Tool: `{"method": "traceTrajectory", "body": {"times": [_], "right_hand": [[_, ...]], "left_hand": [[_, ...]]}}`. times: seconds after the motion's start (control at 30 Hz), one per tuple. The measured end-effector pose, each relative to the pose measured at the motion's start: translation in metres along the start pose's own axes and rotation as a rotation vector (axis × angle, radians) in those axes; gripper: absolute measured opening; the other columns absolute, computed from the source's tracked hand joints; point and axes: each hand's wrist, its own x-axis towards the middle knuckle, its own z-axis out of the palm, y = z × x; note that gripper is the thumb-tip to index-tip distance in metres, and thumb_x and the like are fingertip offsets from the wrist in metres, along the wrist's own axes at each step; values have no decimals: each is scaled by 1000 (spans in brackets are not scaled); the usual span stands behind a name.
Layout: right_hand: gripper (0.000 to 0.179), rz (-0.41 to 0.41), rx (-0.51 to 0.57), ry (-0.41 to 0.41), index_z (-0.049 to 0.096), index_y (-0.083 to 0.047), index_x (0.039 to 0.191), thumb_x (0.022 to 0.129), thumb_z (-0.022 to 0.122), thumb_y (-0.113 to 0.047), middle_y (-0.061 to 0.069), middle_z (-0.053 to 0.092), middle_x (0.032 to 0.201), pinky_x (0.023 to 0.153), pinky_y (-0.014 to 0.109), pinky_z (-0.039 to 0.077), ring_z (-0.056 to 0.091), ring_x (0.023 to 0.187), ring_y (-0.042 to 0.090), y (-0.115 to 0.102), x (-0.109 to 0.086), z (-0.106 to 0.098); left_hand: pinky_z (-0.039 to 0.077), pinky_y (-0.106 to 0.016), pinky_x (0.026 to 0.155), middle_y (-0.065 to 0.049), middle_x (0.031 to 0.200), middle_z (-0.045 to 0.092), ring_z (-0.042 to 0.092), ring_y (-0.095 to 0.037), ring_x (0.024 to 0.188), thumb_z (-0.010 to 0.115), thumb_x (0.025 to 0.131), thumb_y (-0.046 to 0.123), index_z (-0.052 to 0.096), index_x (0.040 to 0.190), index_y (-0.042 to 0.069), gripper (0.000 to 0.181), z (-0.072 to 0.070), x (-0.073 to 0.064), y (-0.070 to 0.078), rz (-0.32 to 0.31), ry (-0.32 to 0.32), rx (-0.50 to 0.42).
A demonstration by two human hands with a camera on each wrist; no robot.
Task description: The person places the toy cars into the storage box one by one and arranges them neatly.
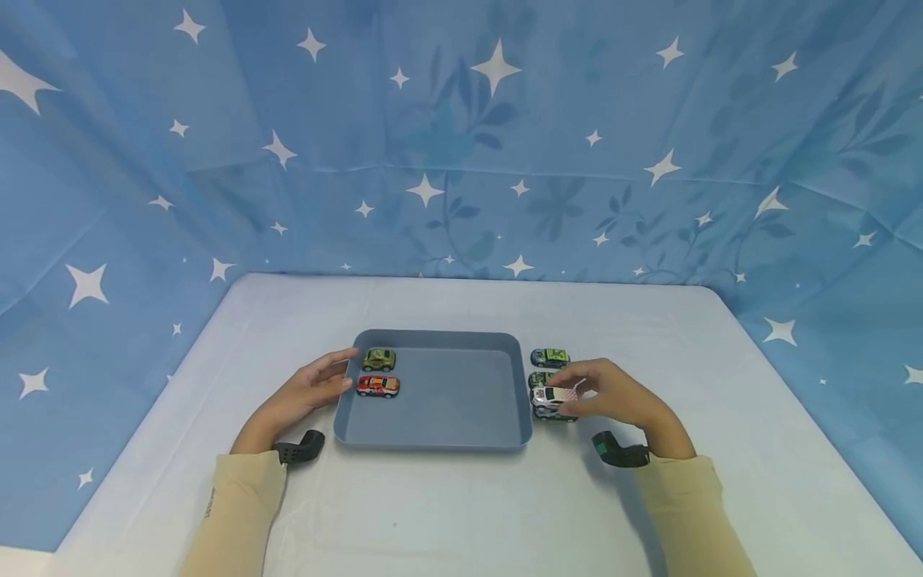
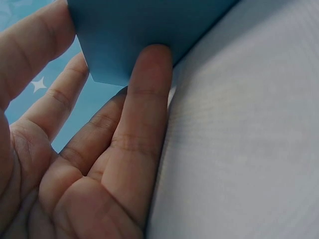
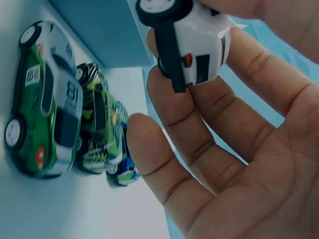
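My right hand [image 1: 613, 394] pinches a white toy car [image 1: 552, 396] between thumb and fingers, just right of the grey-blue tray [image 1: 461, 401]. The right wrist view shows that car's rear and dark underside, lifted beside a green and silver toy car [image 3: 47, 99], a striped green one [image 3: 97, 119] and a blue-green one [image 3: 122, 144] standing in a row. At the tray's left wall, my left hand [image 1: 306, 393] has its fingers extended, fingertips against the outside. Inside the tray, an olive-green toy car [image 1: 378, 359] stands behind a red toy car [image 1: 378, 386].
A white cloth covers the table [image 1: 433, 513]. Behind it hangs a blue curtain [image 1: 461, 224] with white stars. Black wrist cameras sit on both wrists, close above the table.
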Motion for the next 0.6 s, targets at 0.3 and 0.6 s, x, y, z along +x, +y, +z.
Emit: {"method": "traceTrajectory", "body": {"times": [0.3,0.6], "right_hand": [[30,-22,28,-20,77,7,120,92,83,-1,18,76,118,90,30,60,66,99,7,-7,11,5],[32,-1,58,-39,75,8,122,92,83,-1,19,76,119,88,31,60,68,99,9,-11,19,13]], "left_hand": [[38,-65,121,-33,171,30,29,-53,157,64,110,24,32,170,6,70,0,-1,1,-4,8,-4],[37,-64,122,-32,171,30,29,-52,158,64,110,24,33,170,6,70,-1,0,-1,-3,6,-13]]}}
